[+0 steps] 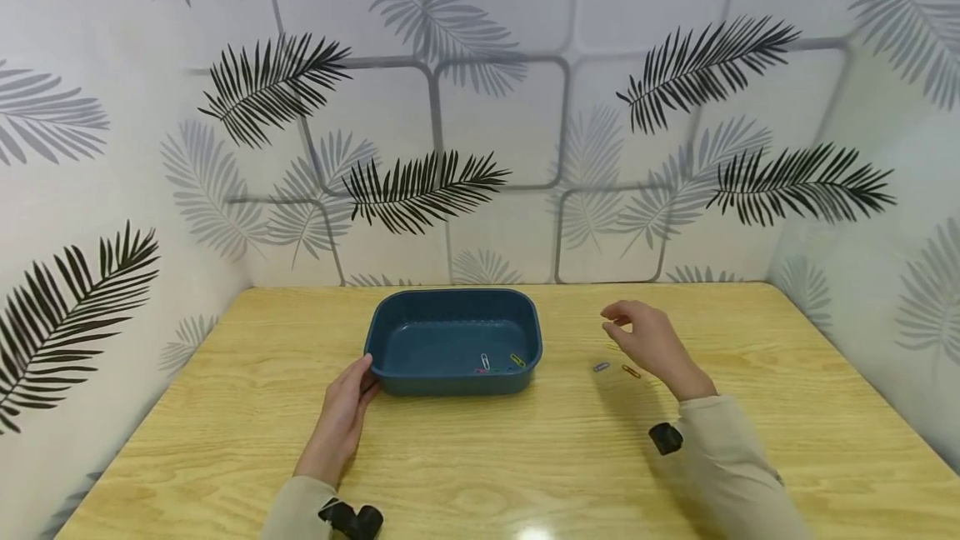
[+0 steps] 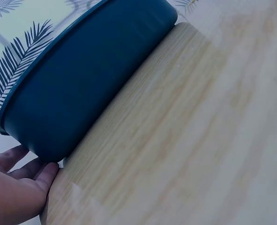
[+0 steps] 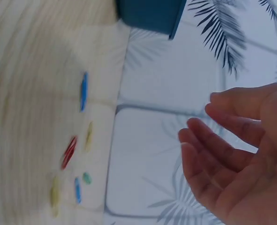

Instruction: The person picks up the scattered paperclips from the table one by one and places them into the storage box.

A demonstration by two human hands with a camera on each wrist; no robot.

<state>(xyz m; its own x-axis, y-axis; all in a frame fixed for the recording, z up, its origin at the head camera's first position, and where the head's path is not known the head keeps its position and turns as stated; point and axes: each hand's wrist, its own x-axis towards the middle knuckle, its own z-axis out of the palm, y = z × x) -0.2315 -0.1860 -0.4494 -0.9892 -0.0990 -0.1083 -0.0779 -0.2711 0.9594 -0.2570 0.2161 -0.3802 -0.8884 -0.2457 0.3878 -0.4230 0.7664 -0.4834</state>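
A dark blue rectangular tray [image 1: 453, 386] stands on the table. My left hand [image 1: 347, 411] holds its near left corner, the thumb at the rim and the fingers against the lower wall, as the left wrist view shows. Inside the tray lie a white paper clip [image 1: 485, 362], a yellow paper clip [image 1: 517, 360] and small pink and green ones. My right hand [image 1: 647, 340] hovers over the table right of the tray, fingers loosely bent, nothing seen between them. Under it lie several paper clips, among them a red one [image 3: 69, 152], a blue one [image 3: 83, 91] and a green one [image 3: 86, 178].
The wooden table [image 1: 450, 465] reaches back to a wall [image 1: 495, 240] with a leaf pattern. Similar side walls stand left and right. A black wrist mount [image 1: 665, 438] sits on the right sleeve, another [image 1: 351, 518] on the left.
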